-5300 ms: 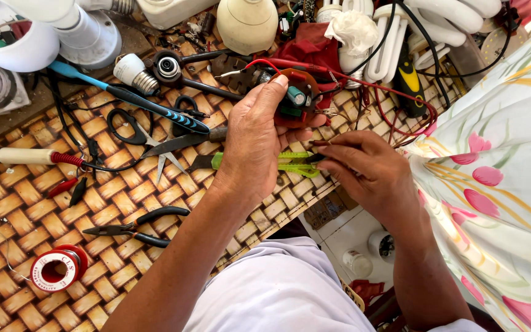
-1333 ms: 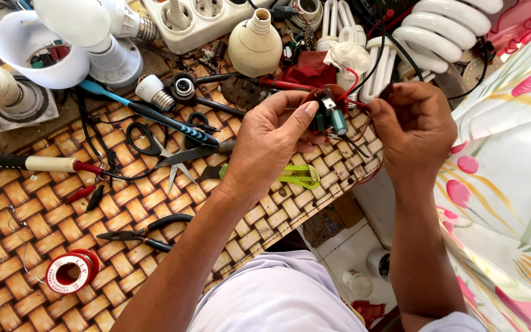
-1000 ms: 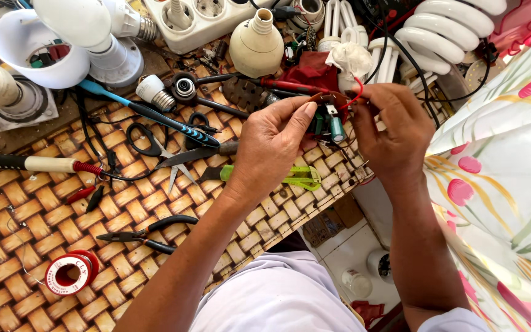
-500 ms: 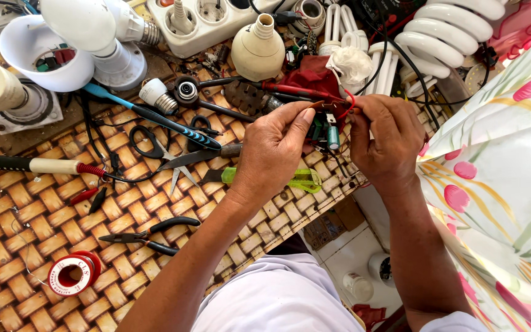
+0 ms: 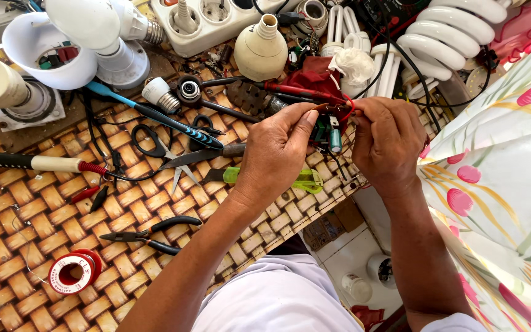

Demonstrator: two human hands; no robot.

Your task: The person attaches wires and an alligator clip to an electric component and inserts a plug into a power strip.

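Observation:
My left hand (image 5: pixel 276 157) pinches a small circuit board (image 5: pixel 327 130) with a blue capacitor and red wires, held above the woven mat (image 5: pixel 26 215). My right hand (image 5: pixel 390 144) grips the same board from the right, its fingers curled over the red wires. A green-handled screwdriver (image 5: pixel 305 180) lies on the mat just under my left hand. Part of the board is hidden by my fingers.
Around the hands lie scissors (image 5: pixel 173 157), a blue-handled tool (image 5: pixel 155 115), black pliers (image 5: pixel 149 233), a soldering iron (image 5: pixel 32 163), a red solder reel (image 5: pixel 72 272), bulb housings (image 5: pixel 260 50), spiral lamps (image 5: pixel 456 37), a power strip (image 5: pixel 216 18) and a floral cloth (image 5: pixel 499 178) on the right.
My right hand left the green screwdriver on the mat, rose to the circuit board and closed on it. My left hand has kept holding the board up.

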